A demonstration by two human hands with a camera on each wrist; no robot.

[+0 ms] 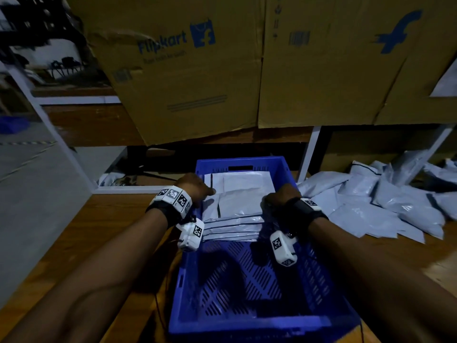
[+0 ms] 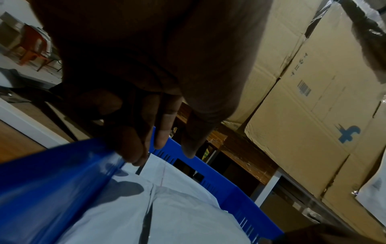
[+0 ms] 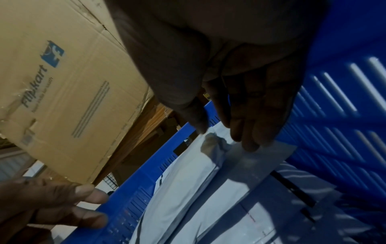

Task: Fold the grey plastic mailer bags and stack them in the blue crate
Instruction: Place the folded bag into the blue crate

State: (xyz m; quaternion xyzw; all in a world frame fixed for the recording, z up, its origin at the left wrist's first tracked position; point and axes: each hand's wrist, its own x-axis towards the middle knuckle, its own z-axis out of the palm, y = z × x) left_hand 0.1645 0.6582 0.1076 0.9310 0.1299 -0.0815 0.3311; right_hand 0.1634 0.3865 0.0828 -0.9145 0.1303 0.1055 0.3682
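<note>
A blue slatted crate (image 1: 247,328) stands on the wooden table in front of me. Folded grey mailer bags (image 1: 237,206) are stacked in its far half, and its near half is bare. My left hand (image 1: 197,188) hangs at the stack's left edge by the crate wall (image 2: 52,181), fingers (image 2: 160,142) loose and pointing down over the top bag (image 2: 177,214), gripping nothing. My right hand (image 1: 277,198) is at the stack's right edge. Its straight fingers (image 3: 250,143) touch the top bag's (image 3: 198,189) edge, with the thumb just above it. The left hand's fingers (image 3: 83,206) also show outside the crate rim.
A loose pile of unfolded grey mailers (image 1: 383,201) lies on the table to the right of the crate. Large cardboard boxes (image 1: 197,82) sit on a shelf behind it, above a white frame leg (image 1: 309,154). Bare wooden tabletop (image 1: 111,243) lies to the left.
</note>
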